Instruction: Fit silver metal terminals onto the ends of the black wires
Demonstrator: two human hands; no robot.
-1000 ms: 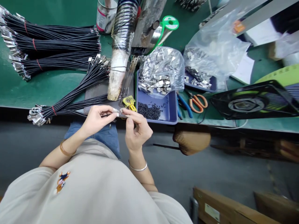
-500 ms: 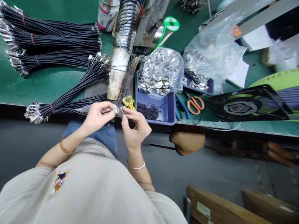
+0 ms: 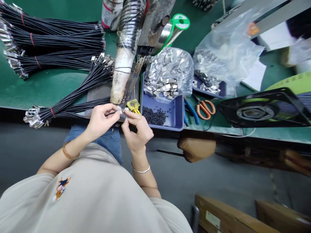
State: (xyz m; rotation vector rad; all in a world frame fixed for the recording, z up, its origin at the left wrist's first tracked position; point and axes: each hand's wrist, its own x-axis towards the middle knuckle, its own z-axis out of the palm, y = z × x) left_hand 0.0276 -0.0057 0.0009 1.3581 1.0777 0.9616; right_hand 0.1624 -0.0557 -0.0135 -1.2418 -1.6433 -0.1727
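My left hand (image 3: 100, 120) pinches the end of a thin black wire (image 3: 109, 113) at the front edge of the green bench (image 3: 55, 87). My right hand (image 3: 136, 129) is closed in a pinch just to its right, fingertips on a small metal clip (image 3: 122, 110) at the wire's tip. Both hands meet below a tape-wrapped machine arm (image 3: 121, 79) and beside a small yellow tool (image 3: 133, 105). A blue tray (image 3: 175, 118) right of my hands holds small black pieces (image 3: 154, 116) and a clear bag of metal clips (image 3: 167, 76).
Bundles of black wires with metal ends (image 3: 53, 42) lie across the left of the bench, one bundle (image 3: 70, 103) reaching my hands. Orange-handled scissors (image 3: 205, 108) and blue pliers (image 3: 190, 111) lie right of the tray. A black fan (image 3: 262, 111) sits far right. Cardboard boxes (image 3: 233, 213) stand on the floor.
Both hands have moved slightly up and left toward the bench edge, and the right fingertips have closed in onto the wire tip held by the left hand.
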